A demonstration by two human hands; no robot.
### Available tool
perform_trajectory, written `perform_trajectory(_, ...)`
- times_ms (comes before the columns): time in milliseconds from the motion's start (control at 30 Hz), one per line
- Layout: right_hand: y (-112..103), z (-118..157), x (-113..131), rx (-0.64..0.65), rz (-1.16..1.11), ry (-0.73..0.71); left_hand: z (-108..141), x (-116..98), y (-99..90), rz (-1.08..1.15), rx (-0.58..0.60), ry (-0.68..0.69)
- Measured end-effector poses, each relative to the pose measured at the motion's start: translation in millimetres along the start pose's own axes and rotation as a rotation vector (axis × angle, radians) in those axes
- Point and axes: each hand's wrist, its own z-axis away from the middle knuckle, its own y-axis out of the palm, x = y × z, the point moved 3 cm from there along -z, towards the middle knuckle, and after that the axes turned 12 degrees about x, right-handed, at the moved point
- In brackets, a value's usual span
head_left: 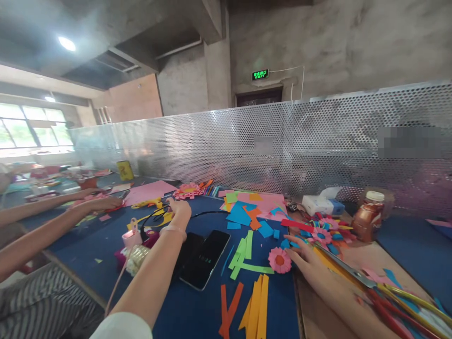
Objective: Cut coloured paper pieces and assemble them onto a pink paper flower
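Observation:
My left hand (179, 212) reaches across the blue table, fingers curled at the handle end of a yellow glue gun (148, 203); the grip itself is partly hidden. A black cable runs out beside that hand. On the right, my right hand (310, 261) has its fingers stretched out. Its fingertips are at the edge of a pink paper flower (280, 260) with an orange centre; whether they press on it I cannot tell. Scissors (349, 268) lie beside my right forearm. Below my left arm lies a dark phone (205, 259).
Green strips (242, 254), orange-yellow strips (259, 306) and blue paper pieces (240, 214) are scattered about. A brown bottle (369, 216) stands right, near a tissue pack (322, 205). A perforated metal partition (212, 146) borders the table. Another person's hands (106, 203) work at left.

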Motion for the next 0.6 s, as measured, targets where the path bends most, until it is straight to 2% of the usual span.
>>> perform_trajectory(67, 1, -1, 1, 0.003, 0.016, 0.004, -5, 4, 4.5, -0.017, 0.023, -0.103)
perform_trajectory(133, 1, -1, 4, -0.002, 0.035, 0.009, -9, 6, 9.4, -0.009, 0.02, -0.144)
perform_trajectory(300, 1, 4, 15, -0.024, 0.076, 0.022, -7, 7, 21.4, 0.095, -0.042, -0.151)
perform_trajectory(433, 1, 8, 21, -0.014, 0.091, 0.043, -5, 11, 23.5, 0.24, -0.089, -0.181)
perform_trajectory(600, 1, 5, 16, -0.008, 0.09, 0.013, -8, 14, 26.8, 0.49, -0.143, -0.196)
